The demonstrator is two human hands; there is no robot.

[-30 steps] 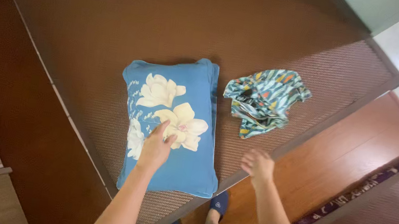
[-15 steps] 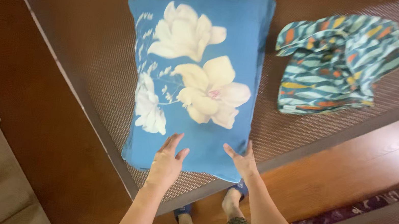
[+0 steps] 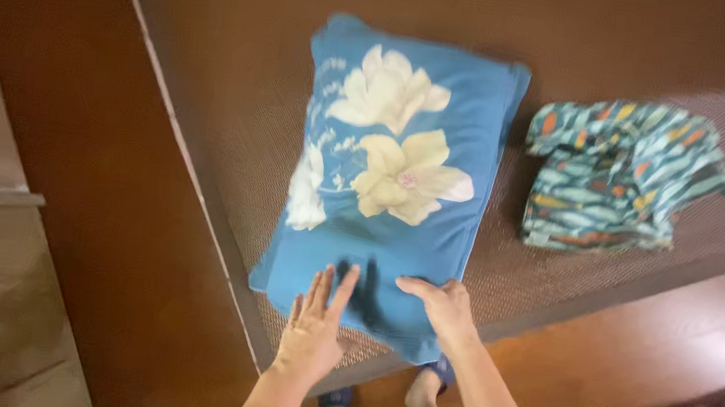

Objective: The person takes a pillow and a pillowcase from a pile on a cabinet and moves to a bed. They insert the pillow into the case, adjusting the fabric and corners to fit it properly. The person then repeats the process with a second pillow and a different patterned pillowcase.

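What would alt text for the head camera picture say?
Two bare hands, left hand and right hand, press the near end of a blue flowered pillow on a brown woven mat. Patterned folded cloth lies right.

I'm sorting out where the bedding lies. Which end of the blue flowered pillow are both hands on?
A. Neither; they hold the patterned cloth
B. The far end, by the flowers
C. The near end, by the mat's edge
C: the left hand and right hand press the near end of the blue flowered pillow; the patterned cloth lies untouched beside it.

Warm, even indoor light, a paler patch upper right, and slight motion blur throughout.
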